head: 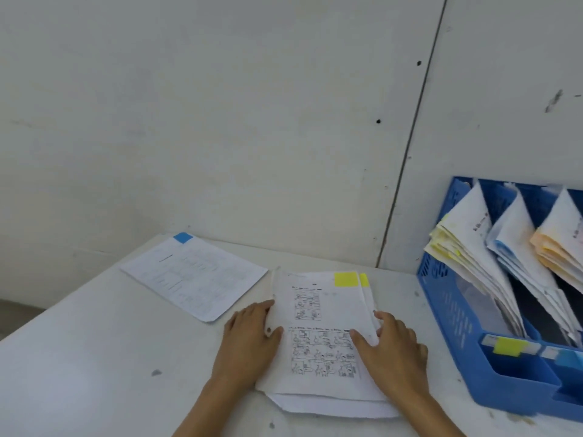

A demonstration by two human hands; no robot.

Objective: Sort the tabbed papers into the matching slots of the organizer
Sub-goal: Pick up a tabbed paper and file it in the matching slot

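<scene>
Pinching the stack [318, 310] by its lifted left edge, the left hand [249, 339] had its thumb on top. The right hand [394, 348] lay flat on the stack's right side, fingers [383, 318] straight. The stack sat by the counter's [94, 357] near edge, yellow tabs [346, 279] pointing away, its lower sheets poking out unevenly. Lifted from one side, those loose sheets would likely slide free and scatter. At the right edge stood the organizer [448, 310], whose yellow-labelled [506, 346] slot already held drooping papers. An entering stack could snag on them, or stray into the neighbouring blue slot. A blue-tabbed sheet [195, 279] lay towards the far left corner.
</scene>
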